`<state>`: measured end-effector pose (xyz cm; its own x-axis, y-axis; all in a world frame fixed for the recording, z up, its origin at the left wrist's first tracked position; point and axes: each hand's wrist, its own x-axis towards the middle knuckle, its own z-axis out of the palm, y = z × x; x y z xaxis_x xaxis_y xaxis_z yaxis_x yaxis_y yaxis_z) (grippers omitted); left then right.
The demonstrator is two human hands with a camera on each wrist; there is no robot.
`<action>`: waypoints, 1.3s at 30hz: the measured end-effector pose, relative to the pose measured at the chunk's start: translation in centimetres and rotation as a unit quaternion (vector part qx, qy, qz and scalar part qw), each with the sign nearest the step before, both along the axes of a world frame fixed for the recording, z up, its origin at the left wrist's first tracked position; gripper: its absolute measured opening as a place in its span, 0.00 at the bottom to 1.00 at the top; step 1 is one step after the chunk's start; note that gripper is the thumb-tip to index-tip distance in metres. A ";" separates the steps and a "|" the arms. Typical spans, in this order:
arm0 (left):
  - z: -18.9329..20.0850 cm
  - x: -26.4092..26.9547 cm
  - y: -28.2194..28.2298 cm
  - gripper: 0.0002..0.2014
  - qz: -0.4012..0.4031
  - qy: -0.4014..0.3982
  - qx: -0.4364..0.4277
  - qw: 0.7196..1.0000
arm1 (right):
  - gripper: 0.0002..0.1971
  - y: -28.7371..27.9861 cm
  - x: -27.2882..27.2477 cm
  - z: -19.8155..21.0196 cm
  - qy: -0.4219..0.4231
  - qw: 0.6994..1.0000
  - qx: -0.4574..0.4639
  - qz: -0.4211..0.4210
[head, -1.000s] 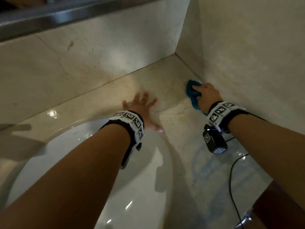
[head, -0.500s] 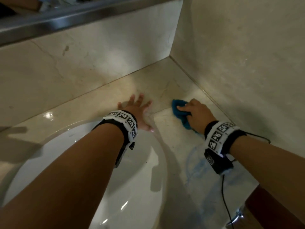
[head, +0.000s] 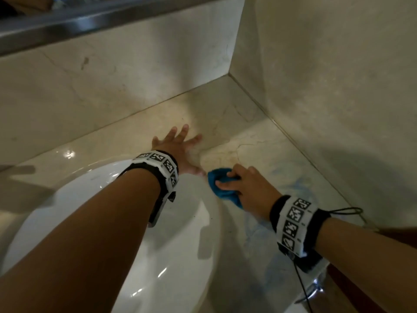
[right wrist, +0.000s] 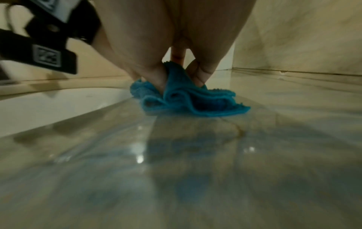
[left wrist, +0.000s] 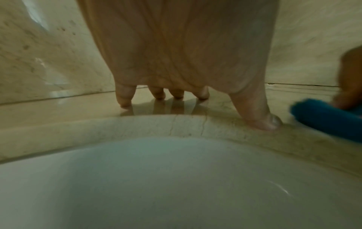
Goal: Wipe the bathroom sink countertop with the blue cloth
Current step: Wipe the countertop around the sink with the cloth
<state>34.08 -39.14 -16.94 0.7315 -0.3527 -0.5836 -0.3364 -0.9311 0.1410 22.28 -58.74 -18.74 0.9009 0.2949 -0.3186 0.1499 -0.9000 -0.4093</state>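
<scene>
The blue cloth (head: 222, 187) is bunched on the beige marble countertop (head: 270, 152), right at the rim of the white sink basin (head: 158, 245). My right hand (head: 239, 188) grips it with curled fingers and presses it down; in the right wrist view the cloth (right wrist: 188, 99) bulges out under the palm. My left hand (head: 178, 150) lies flat on the countertop behind the basin, fingers spread, its thumb close to the cloth. In the left wrist view the fingertips (left wrist: 125, 99) touch the stone, and the cloth (left wrist: 323, 117) shows at the right edge.
Marble walls meet in a corner (head: 230, 73) at the back right. A steel ledge (head: 90, 21) runs along the top of the back wall. Wet bluish streaks (head: 293, 188) mark the countertop right of the basin. A black cable (head: 302, 288) hangs from my right wrist.
My right hand has dragged the cloth from the right wall leftward and toward me, to the basin rim beside my left thumb. The left hand has stayed flat in place.
</scene>
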 end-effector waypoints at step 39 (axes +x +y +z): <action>-0.6 0.9 0.0 0.55 -0.007 0.020 -0.005 1.000 | 0.19 -1.0 0.5 0.8 -0.047 0.988 -0.038 -0.145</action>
